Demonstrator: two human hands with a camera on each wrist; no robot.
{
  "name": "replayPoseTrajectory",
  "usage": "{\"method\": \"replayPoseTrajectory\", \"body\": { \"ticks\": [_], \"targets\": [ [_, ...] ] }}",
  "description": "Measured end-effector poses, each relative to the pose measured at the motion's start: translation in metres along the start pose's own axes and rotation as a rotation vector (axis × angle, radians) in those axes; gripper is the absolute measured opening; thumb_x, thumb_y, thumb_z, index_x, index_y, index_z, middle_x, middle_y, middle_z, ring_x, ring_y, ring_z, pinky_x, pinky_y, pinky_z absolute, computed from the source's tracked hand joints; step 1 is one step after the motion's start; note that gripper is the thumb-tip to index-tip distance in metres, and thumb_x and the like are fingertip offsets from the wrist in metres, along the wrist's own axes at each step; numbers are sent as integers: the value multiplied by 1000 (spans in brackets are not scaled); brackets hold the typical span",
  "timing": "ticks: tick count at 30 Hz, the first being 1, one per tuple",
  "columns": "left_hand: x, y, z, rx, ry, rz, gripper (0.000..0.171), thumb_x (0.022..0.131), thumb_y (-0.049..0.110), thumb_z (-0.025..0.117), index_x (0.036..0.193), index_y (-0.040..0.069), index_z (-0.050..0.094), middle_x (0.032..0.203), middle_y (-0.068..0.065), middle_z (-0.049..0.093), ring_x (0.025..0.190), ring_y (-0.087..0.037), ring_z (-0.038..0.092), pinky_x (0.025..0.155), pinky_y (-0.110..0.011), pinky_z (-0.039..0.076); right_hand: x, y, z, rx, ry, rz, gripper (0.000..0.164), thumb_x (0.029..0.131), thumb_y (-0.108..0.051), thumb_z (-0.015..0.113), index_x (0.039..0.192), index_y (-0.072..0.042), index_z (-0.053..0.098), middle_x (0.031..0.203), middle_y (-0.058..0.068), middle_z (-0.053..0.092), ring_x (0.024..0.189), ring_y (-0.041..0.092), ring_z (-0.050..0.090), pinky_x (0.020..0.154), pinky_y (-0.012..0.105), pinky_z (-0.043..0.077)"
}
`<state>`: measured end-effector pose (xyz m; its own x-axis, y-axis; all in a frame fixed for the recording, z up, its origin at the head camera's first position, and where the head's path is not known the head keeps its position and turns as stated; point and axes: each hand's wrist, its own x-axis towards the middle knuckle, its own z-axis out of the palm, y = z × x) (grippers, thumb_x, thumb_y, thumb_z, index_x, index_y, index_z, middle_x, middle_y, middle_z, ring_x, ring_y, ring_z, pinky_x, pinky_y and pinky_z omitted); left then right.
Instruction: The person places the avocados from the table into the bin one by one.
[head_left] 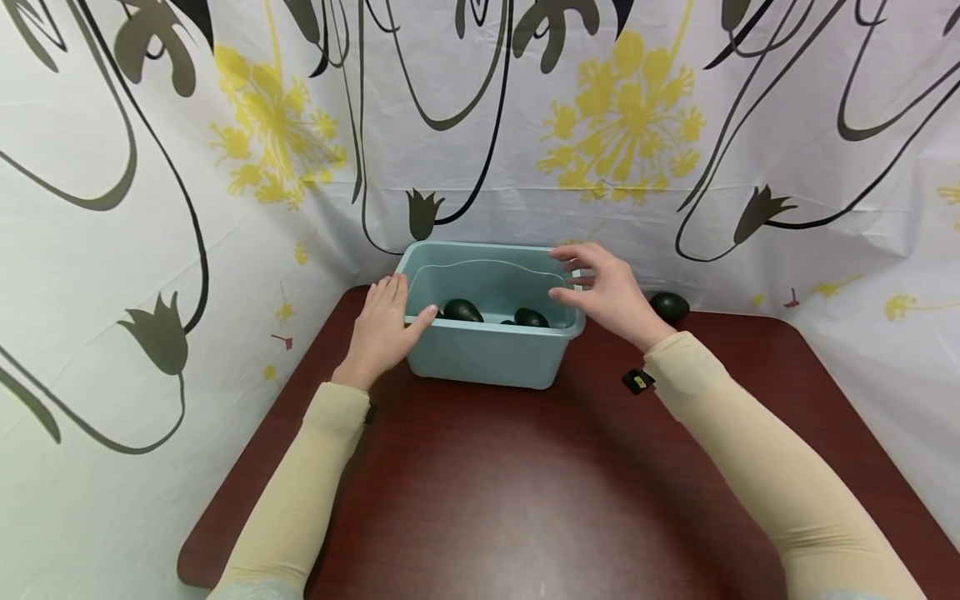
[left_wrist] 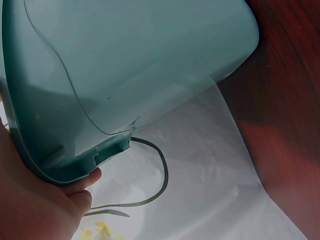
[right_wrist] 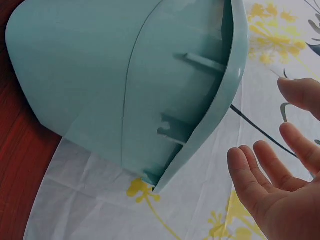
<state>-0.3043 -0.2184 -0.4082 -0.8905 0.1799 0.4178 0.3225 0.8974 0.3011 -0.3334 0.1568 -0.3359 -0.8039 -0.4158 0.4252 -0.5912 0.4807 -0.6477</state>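
Observation:
A light blue-green plastic tub [head_left: 487, 354] stands on the table toward the wall. Inside it lie several dark green avocados [head_left: 462, 311], partly hidden by the front wall. My left hand [head_left: 381, 327] grips the tub's left rim, its thumb along the front corner; in the left wrist view its fingertips [left_wrist: 92, 177] hook under the rim. Over at the right end, my right hand [head_left: 606, 287] hovers beside the rim with fingers spread and loosely bent. A gap shows between those fingers [right_wrist: 267, 162] and the rim in the right wrist view.
Another dark avocado [head_left: 670, 307] lies on the table behind my right wrist, near the back edge. The reddish-brown table [head_left: 510, 467] extends toward me. A white patterned cloth [head_left: 480, 150] hangs close behind the tub and along both sides.

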Motion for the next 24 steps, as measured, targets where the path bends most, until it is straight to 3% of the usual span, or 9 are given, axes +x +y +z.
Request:
{"method": "replayPoseTrajectory", "body": {
  "ticks": [10, 24],
  "targets": [
    [-1, 0, 2, -4, -12, -5, 97, 98, 72, 34, 158, -3, 23, 163, -19, 24, 151, -33, 19, 123, -44, 7, -7, 12, -16, -32, 18, 10, 53, 88, -35, 80, 136, -34, 60, 133, -8, 53, 120, 26, 55, 99, 41, 51],
    [-1, 2, 0, 0, -4, -4, 96, 98, 71, 35, 157, -4, 25, 162, -19, 26, 150, -33, 20, 123, -43, 7, -15, 37, -47, -109, 56, 36, 53, 89, -27, 80, 139, -30, 59, 134, -5, 54, 119, 19, 55, 99, 47, 51]
  ]
}}
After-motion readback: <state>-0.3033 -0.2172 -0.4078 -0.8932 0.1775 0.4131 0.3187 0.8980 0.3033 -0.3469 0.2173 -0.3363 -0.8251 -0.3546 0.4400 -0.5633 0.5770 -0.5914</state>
